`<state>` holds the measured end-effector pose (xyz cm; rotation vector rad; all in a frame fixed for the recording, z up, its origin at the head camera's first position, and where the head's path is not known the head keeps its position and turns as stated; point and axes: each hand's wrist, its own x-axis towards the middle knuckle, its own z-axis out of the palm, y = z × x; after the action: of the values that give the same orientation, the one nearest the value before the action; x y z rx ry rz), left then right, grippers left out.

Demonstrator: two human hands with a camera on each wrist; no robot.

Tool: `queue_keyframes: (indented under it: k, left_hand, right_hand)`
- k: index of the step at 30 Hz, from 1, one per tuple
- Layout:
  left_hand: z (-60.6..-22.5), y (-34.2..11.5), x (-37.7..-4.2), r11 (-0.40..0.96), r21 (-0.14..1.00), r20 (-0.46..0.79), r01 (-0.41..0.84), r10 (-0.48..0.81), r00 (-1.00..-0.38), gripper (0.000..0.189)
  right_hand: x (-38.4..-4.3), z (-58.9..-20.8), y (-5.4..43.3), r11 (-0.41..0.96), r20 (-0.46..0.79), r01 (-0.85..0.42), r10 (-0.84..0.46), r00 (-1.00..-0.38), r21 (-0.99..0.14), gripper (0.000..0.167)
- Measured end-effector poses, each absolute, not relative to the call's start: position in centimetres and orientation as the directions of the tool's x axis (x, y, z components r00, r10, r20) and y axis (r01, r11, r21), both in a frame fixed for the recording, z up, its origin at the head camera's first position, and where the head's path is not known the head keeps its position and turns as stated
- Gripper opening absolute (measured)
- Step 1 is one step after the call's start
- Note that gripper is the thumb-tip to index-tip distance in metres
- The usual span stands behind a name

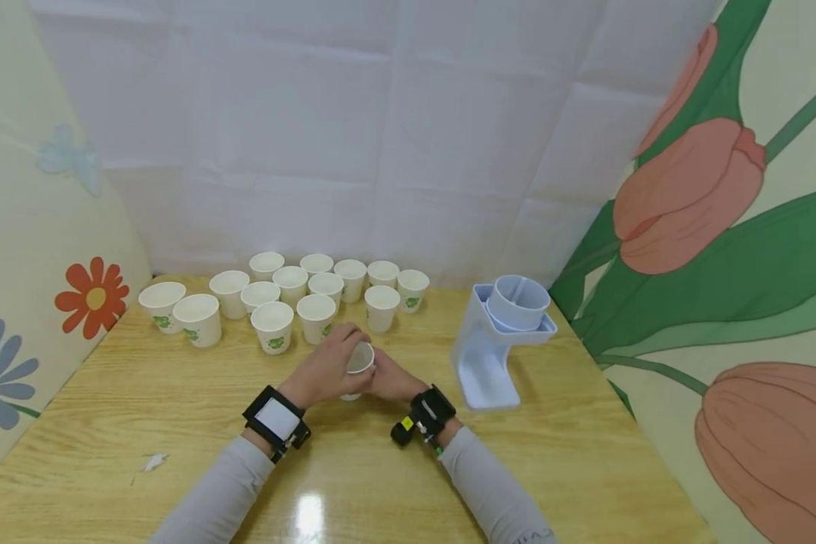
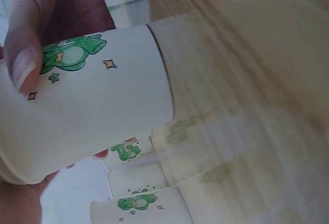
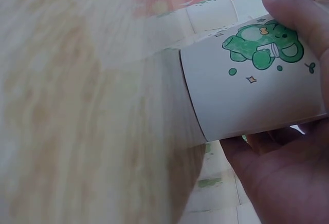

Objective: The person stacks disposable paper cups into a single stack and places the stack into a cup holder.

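Note:
A white paper cup (image 1: 360, 357) with a green cartoon print stands upright between both hands over the front middle of the table. My left hand (image 1: 329, 364) grips it from the left, the thumb lying along the printed side in the left wrist view. From the right, my right hand (image 1: 396, 378) holds the same cup (image 3: 252, 85), thumb on one side and fingers on the other. The base is at or very close to the tabletop; whether it touches cannot be told. Just behind the hands sits another paper cup (image 1: 316, 317).
Several matching paper cups (image 1: 272, 326) stand in loose rows toward the back of the wooden table (image 1: 197, 408). On the right is a pale blue plastic stand (image 1: 486, 370) with a round divided container (image 1: 519, 302) on top. A small white scrap (image 1: 154, 462) lies front left.

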<state>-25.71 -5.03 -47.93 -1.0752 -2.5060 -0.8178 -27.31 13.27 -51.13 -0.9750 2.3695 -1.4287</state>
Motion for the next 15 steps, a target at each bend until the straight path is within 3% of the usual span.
queue_keyframes:
  k: [8, 15]
  left_hand:
    - [-48.04, -5.16, -25.61, 0.598, 0.369, 0.406, 0.712, 0.585, -0.702, 0.046]
    - [-47.75, -5.50, -25.91, 0.552, 0.447, 0.389, 0.703, 0.588, -0.709, 0.046]
  right_hand:
    - [-27.51, -50.89, 13.11, 0.337, 0.112, -0.408, -0.638, -0.762, -0.849, 0.060]
    - [-27.57, -51.11, 13.23, 0.303, 0.144, -0.424, -0.645, -0.751, -0.853, 0.063]
